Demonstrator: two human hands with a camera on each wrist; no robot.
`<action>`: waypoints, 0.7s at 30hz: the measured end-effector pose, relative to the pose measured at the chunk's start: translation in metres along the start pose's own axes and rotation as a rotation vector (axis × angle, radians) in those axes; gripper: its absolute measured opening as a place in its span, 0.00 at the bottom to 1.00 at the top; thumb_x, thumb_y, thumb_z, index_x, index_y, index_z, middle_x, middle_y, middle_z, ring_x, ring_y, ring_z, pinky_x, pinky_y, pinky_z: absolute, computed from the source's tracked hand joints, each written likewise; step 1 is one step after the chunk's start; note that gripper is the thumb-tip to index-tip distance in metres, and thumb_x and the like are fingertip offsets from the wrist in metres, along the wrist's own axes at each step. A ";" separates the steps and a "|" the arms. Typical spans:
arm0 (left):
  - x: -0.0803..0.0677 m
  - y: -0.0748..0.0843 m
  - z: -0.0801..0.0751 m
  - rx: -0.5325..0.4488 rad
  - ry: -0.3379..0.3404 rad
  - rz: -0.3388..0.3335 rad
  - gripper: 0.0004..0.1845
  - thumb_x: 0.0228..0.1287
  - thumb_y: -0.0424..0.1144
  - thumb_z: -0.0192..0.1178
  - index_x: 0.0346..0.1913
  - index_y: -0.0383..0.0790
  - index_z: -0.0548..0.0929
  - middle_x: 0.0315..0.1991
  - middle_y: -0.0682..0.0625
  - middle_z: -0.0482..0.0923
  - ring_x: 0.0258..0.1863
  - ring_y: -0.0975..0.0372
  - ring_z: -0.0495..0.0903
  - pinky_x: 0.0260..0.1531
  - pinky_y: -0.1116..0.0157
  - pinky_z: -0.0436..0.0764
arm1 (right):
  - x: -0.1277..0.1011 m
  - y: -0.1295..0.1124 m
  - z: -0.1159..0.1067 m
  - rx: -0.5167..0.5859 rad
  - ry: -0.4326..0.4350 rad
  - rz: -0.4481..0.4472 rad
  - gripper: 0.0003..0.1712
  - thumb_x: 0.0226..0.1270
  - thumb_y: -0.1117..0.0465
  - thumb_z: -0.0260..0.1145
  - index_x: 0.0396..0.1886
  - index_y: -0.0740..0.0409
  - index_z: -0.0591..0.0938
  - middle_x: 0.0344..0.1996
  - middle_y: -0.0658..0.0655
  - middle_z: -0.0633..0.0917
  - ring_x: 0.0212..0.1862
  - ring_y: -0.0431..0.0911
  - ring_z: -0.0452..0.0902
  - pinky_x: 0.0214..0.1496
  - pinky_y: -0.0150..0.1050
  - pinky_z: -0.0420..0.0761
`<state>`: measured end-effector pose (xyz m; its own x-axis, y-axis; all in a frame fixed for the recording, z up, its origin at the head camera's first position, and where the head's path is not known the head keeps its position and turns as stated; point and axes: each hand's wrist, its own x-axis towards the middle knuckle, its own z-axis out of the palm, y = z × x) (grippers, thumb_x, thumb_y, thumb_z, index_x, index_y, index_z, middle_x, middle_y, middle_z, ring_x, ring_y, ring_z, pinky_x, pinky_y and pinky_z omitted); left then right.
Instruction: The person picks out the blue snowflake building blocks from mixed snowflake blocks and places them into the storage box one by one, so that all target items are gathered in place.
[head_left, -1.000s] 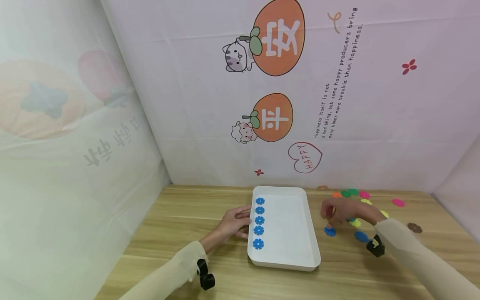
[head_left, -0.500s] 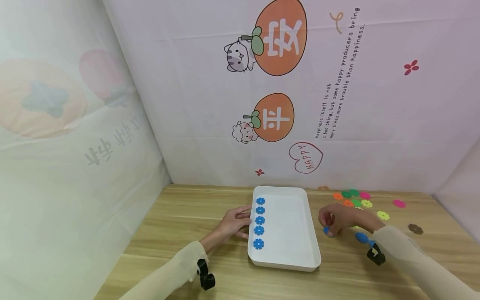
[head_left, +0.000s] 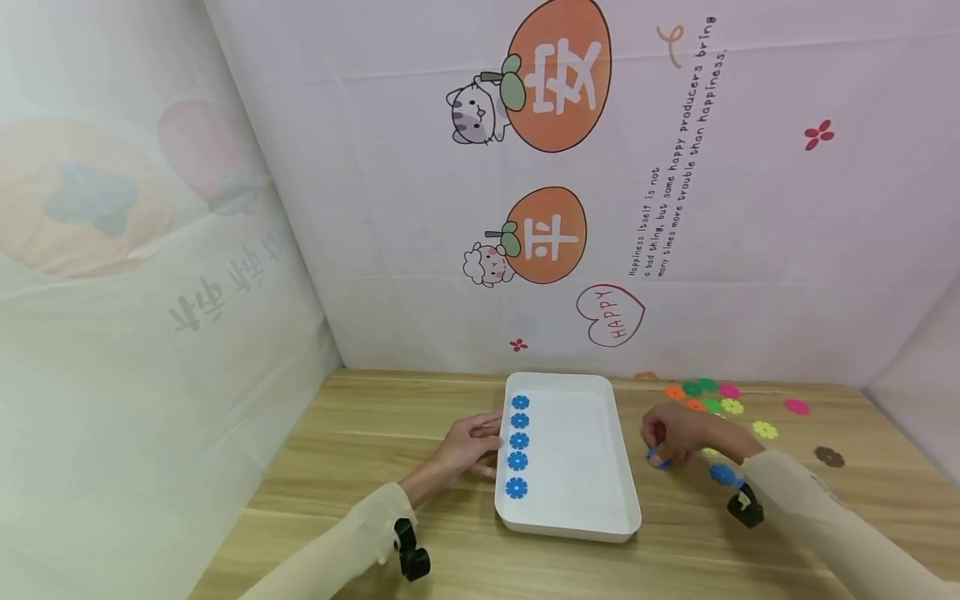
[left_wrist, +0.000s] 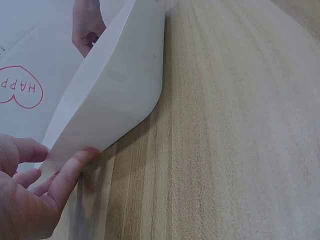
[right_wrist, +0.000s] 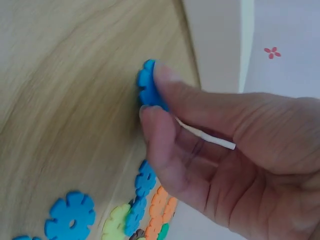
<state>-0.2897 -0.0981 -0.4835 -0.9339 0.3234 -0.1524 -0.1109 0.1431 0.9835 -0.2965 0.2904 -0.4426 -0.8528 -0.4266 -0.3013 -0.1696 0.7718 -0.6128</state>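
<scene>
A white tray lies on the wooden table, with a column of several blue flower-shaped discs along its left side. My left hand rests against the tray's left wall; in the left wrist view, fingertips touch the outer side. Right of the tray, my right hand pinches another blue flower-shaped disc between thumb and index finger. That disc is tilted on edge, low over the table. A thin white strip shows behind the fingers; I cannot tell what it is.
Loose flower discs lie at the right back: orange, green, pink, yellow and brown. A blue disc lies by the right wrist. A printed cloth stands behind the table.
My right hand has closed thumb and finger on the blue disc, which lay flat on the table and is now tilted up. The left hand and tray have stayed put.
</scene>
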 end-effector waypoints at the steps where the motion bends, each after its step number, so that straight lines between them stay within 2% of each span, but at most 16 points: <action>1: 0.000 0.000 0.000 0.003 -0.001 0.003 0.29 0.75 0.29 0.60 0.76 0.38 0.72 0.67 0.33 0.77 0.54 0.47 0.87 0.32 0.59 0.94 | 0.000 -0.001 -0.001 0.010 0.004 0.015 0.12 0.60 0.73 0.77 0.29 0.62 0.79 0.24 0.53 0.77 0.24 0.44 0.75 0.23 0.36 0.85; 7: -0.002 0.001 0.000 0.011 -0.003 0.008 0.29 0.75 0.30 0.60 0.77 0.38 0.71 0.67 0.32 0.77 0.54 0.46 0.87 0.31 0.59 0.94 | -0.002 -0.007 -0.008 0.032 0.027 0.058 0.08 0.63 0.76 0.71 0.32 0.63 0.80 0.27 0.57 0.80 0.25 0.48 0.81 0.28 0.44 0.92; 15: -0.003 0.002 0.000 0.017 -0.003 0.008 0.29 0.75 0.30 0.60 0.77 0.39 0.71 0.67 0.33 0.77 0.55 0.47 0.87 0.31 0.59 0.94 | -0.002 -0.006 -0.016 0.049 0.055 0.022 0.04 0.65 0.77 0.67 0.36 0.67 0.82 0.27 0.59 0.82 0.27 0.49 0.83 0.29 0.46 0.92; 21: -0.002 0.001 -0.001 0.034 -0.004 0.005 0.29 0.76 0.31 0.59 0.77 0.39 0.71 0.68 0.34 0.77 0.54 0.49 0.87 0.32 0.60 0.94 | -0.003 -0.004 -0.023 0.181 0.079 0.007 0.05 0.66 0.74 0.63 0.41 0.71 0.81 0.31 0.61 0.83 0.30 0.50 0.83 0.34 0.47 0.93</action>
<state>-0.2881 -0.0991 -0.4817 -0.9331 0.3277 -0.1483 -0.0948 0.1736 0.9802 -0.3042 0.2994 -0.4226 -0.8910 -0.3778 -0.2517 -0.0785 0.6743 -0.7343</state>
